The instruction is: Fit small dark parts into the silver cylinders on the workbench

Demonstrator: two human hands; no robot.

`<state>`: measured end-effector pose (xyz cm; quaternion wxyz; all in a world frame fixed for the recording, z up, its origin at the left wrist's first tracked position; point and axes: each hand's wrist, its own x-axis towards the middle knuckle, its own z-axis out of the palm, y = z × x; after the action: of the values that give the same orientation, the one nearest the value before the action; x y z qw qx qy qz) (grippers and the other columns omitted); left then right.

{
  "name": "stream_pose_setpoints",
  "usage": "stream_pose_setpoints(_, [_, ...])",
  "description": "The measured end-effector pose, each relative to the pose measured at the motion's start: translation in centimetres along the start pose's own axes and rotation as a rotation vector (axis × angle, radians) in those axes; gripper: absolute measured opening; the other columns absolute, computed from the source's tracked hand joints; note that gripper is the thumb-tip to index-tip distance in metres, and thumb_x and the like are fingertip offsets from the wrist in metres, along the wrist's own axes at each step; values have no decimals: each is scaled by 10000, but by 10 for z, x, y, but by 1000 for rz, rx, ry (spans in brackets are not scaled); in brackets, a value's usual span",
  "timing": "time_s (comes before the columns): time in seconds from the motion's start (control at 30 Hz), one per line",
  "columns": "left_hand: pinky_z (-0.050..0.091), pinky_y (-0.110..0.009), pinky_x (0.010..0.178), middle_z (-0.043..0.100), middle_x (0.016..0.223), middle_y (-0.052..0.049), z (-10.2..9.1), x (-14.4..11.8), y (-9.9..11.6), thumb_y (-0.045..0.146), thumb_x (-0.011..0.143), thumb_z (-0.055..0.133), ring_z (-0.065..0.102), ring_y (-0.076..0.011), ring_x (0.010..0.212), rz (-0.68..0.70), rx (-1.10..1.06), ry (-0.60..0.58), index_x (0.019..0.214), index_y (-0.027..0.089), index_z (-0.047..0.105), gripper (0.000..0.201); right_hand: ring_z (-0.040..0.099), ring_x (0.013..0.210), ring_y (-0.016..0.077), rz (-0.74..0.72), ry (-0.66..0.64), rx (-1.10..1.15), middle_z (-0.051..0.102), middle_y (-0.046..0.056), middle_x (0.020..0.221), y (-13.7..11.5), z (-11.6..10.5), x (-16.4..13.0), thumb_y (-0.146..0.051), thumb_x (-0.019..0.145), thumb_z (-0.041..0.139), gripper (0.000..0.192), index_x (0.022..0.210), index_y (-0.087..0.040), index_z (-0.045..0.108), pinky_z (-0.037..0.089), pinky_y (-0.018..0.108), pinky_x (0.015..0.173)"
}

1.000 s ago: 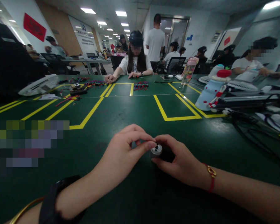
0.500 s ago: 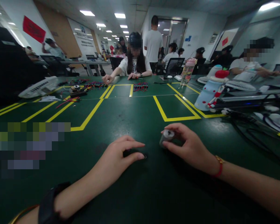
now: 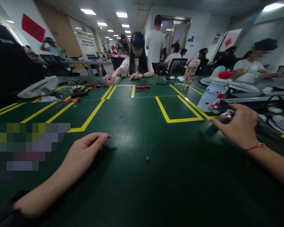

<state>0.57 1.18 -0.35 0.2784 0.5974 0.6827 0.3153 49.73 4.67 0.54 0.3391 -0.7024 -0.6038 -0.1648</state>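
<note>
My right hand [image 3: 241,124] is at the right, thumb and fingers around a small grey metal cylinder [image 3: 226,116], which looks like a little motor. The cylinder is tilted and slightly blurred, near the foot of a light-blue bottle [image 3: 207,96]. Over the table's left middle is my left hand [image 3: 86,148], thumb pressed against its fingers, with nothing visible in them. A tiny metal ring or nut [image 3: 147,158] lies alone on the dark green table [image 3: 132,189], between my two hands.
Yellow tape lines [image 3: 184,120] mark the table. Black cables [image 3: 274,107] and long dark bars crowd the right side. At the far side a person's hand [image 3: 109,79] touches bundled coloured wires [image 3: 96,85]. A white fan [image 3: 39,87] lies far left; a clear bottle [image 3: 191,72] stands behind.
My right hand has carried the cylinder away to the right, towards the blue bottle. My left hand has drawn back left from the metal ring and closed its fingers. The ring stayed put.
</note>
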Motion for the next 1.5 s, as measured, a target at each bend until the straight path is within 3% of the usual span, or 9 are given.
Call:
stream_pose_setpoints(0.1, [395,-271,599,608,755,13,1,-1,3,645,828,521,573,-191,721,-3,16,-2,1018,281,704,450,457,1263,264,-293,-108,43,524,103,1319,-63,-5,-26,-491,779,640,585,1280,-212,524,331,457,1095])
stream_pose_setpoints(0.17, [393,-269,592,608,745,15,1,-2,5,646,831,515,570,-187,704,3,23,-4,1017,276,703,455,496,1212,196,-530,-478,284,515,90,1333,-111,-7,-50,-443,867,567,530,1346,-226,495,409,375,1040])
stream_pose_setpoints(0.23, [393,-268,589,604,728,17,0,-3,5,642,835,511,569,-184,690,15,34,-7,1012,269,701,455,503,1171,172,-692,-673,451,520,78,1326,-154,-6,-72,-418,884,562,531,1378,-242,487,437,340,1001])
stream_pose_setpoints(0.33, [396,-269,598,612,728,18,-1,-4,4,630,842,509,576,-184,695,45,59,-9,1001,260,699,445,521,1063,150,-824,-780,536,595,56,1189,-193,1,-92,-332,911,539,348,1237,-235,618,462,305,920])
stream_pose_setpoints(0.4, [398,-270,600,619,727,18,-1,-4,4,630,842,507,579,-185,694,52,76,-13,996,258,699,447,538,977,126,-845,-791,561,631,46,1058,-199,5,-93,-242,938,483,238,1046,-204,691,470,273,858])
stream_pose_setpoints(0.53, [415,-277,606,652,758,9,0,-3,6,644,837,497,599,-197,709,34,83,-28,1002,257,699,467,580,920,105,-692,-651,546,652,48,988,-168,2,-70,-180,938,452,228,968,-171,678,481,239,818])
stream_pose_setpoints(0.73, [418,-293,634,668,778,-1,1,-4,9,652,825,498,613,-214,735,40,122,-11,973,254,709,474,618,880,154,-335,-103,76,686,52,1015,-63,-30,4,-306,882,550,254,1059,-183,684,466,289,816])
stream_pose_setpoints(0.93, [423,-301,660,681,835,-9,-1,-6,12,643,834,498,616,-221,768,43,111,-31,985,252,695,463,622,916,178,-144,-307,-203,695,66,1069,2,-36,42,-315,869,539,311,1089,-171,705,421,276,789])
stream_pose_setpoints(1.5, [426,-294,665,675,811,0,0,-5,7,628,845,492,617,-211,760,68,122,-42,987,255,700,450,621,898,176,-46,-292,-217,700,76,1034,19,-29,42,-315,839,568,322,1093,-170,701,398,266,768])
